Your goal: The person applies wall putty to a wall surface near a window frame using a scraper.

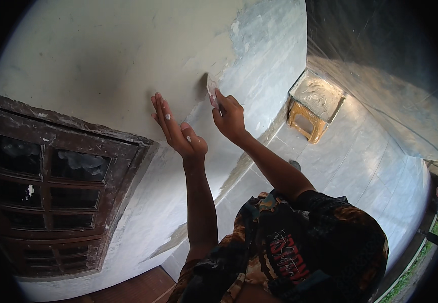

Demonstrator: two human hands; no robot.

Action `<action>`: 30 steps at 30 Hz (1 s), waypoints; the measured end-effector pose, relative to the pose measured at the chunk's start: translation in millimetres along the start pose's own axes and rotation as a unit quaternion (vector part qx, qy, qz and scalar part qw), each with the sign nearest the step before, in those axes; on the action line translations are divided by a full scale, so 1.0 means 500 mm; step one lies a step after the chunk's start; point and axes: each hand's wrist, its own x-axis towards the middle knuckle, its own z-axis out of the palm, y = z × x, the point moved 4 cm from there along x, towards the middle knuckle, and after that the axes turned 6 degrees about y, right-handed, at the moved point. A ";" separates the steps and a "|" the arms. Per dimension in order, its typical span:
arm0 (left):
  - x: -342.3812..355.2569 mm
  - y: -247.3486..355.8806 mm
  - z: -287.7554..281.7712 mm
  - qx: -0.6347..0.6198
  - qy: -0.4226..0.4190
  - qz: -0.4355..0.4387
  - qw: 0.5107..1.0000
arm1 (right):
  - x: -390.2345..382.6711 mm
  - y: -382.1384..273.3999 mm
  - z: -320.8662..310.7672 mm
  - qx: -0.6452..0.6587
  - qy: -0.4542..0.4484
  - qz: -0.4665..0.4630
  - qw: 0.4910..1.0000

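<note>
My right hand [230,117] grips a putty knife [212,91], its blade smeared with pale filler and held at the wall. The wall [128,55] carries a cream coat on the left and a rougher grey-white surface on the right. To the left of the knife, my left hand [178,129] is raised near the wall with its fingers stretched out. White filler spots its fingers and thumb. Whether the left fingertips touch the wall, I cannot tell.
A brown wooden window frame [47,177] with dark panes lies at the lower left. On the tiled floor [350,156] at the right stands a yellow plastic stool [307,121], bearing a tray [341,107] of pale filler. Plastic sheeting [380,86] hangs beyond it.
</note>
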 end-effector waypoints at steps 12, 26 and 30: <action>-0.003 0.003 0.009 -0.006 -0.001 -0.010 1.000 | -0.008 0.014 0.021 -0.052 0.007 -0.008 0.999; -0.008 0.009 0.024 -0.017 -0.002 -0.005 1.000 | 0.006 0.032 0.045 -0.087 0.045 -0.031 0.995; -0.012 -0.003 0.009 -0.009 0.003 -0.011 1.000 | -0.030 -0.005 0.008 -0.005 0.007 -0.003 1.000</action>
